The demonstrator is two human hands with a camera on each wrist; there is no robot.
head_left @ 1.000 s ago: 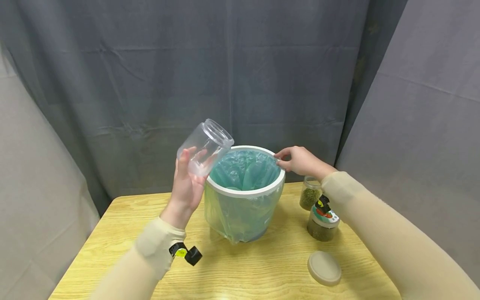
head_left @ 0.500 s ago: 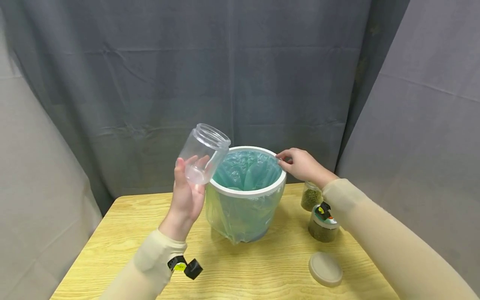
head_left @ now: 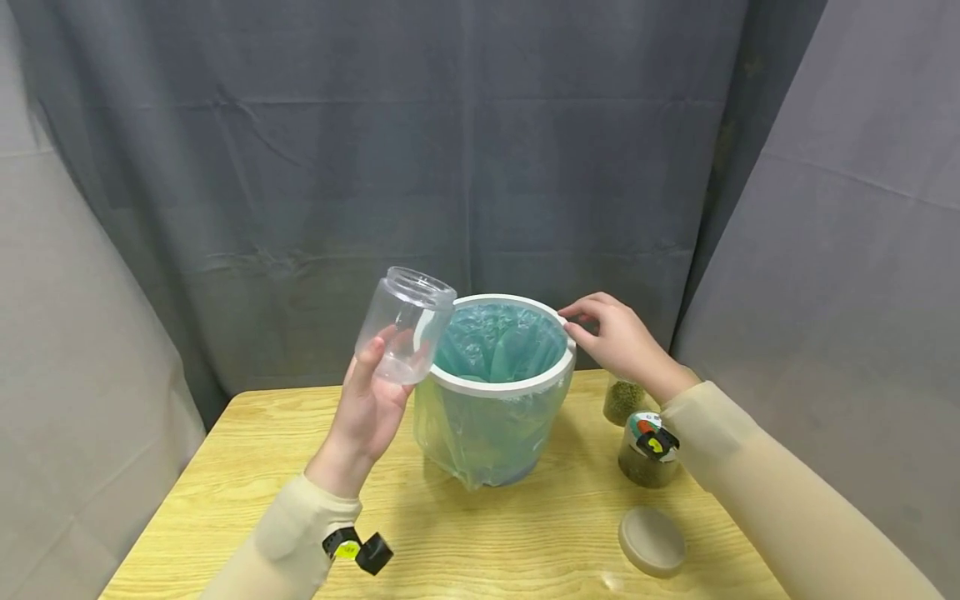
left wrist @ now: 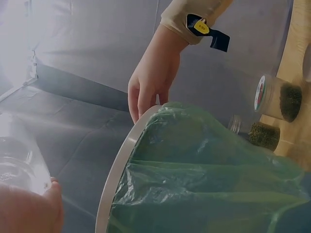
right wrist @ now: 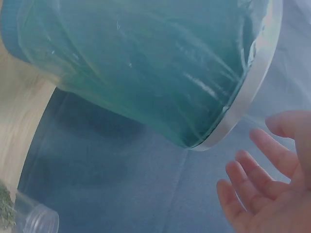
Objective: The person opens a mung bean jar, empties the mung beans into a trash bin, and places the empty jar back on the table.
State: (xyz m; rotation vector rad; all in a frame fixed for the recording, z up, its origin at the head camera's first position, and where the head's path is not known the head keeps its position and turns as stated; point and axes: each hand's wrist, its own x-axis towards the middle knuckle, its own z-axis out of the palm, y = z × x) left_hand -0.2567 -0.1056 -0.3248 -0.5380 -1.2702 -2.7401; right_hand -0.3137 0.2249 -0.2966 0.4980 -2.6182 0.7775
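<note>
In the head view my left hand (head_left: 366, 415) grips a clear, see-through jar (head_left: 408, 325), its open mouth tilted up and toward the bin. Nothing shows inside the jar. A waste bin with a white rim (head_left: 502, 388) stands in the middle, lined with a green plastic bag (head_left: 487, 437) that hangs over its outside. My right hand (head_left: 618, 337) hovers at the rim's right side with its fingers loosely spread. From the right wrist view, those fingertips (right wrist: 260, 138) are a little apart from the rim (right wrist: 243, 99) and hold nothing.
Right of the bin stands a small jar of green grains (head_left: 622, 402). Nearer is another filled jar (head_left: 647, 467) with a printed lid. A beige round lid (head_left: 652, 542) lies on the wooden table (head_left: 247, 467). Grey curtains (head_left: 300, 167) enclose the back and sides.
My left hand has lowered the jar and turned it more upright. My right hand has loosened from its pinch at the rim and drawn slightly to the right.
</note>
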